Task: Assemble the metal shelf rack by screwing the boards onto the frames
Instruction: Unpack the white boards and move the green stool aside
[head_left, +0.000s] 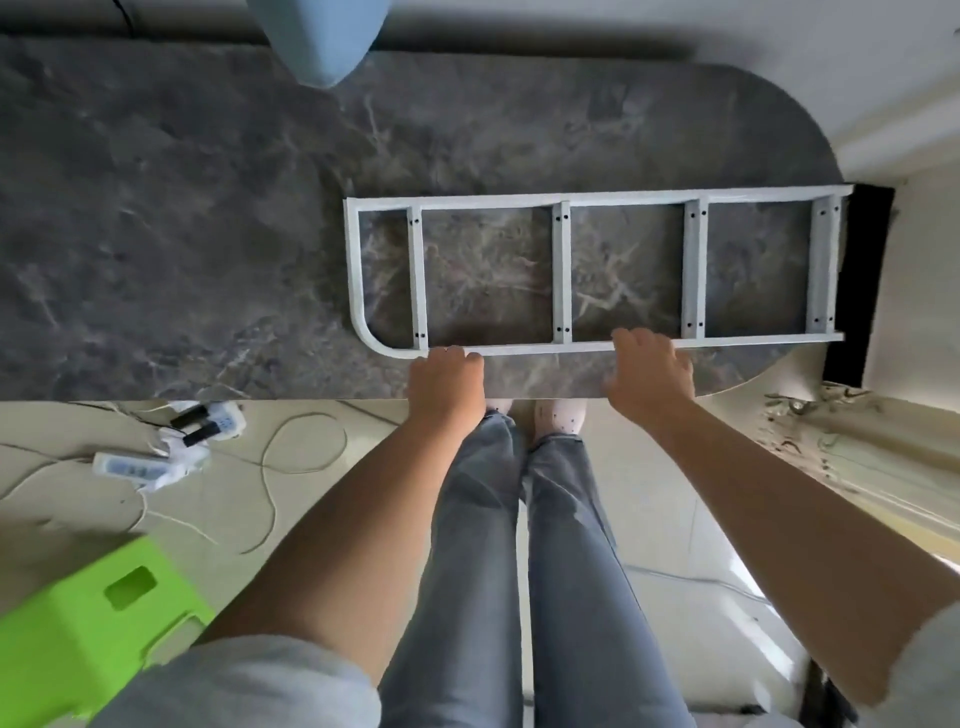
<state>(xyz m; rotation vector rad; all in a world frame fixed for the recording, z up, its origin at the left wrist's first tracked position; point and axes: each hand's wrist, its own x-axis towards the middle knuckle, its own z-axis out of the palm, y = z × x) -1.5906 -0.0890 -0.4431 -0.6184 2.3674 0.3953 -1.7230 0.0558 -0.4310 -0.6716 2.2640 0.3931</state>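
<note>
A white metal ladder-shaped frame (561, 270) lies flat on the dark marble table (182, 208), its long side running left to right. It has several cross bars with screw holes and one rounded corner at the near left. My left hand (447, 382) grips the frame's near rail close to that rounded corner, fingers curled over it. Further right on the same rail, my right hand (649, 376) holds it with fingers bent over the top. No boards or screws are in view.
The frame's right end reaches the table's rounded right edge, beside a black gap (857, 280). A pale blue object (322, 36) stands at the table's far edge. On the floor are power strips with cables (171, 441) and a green plastic stool (93, 623).
</note>
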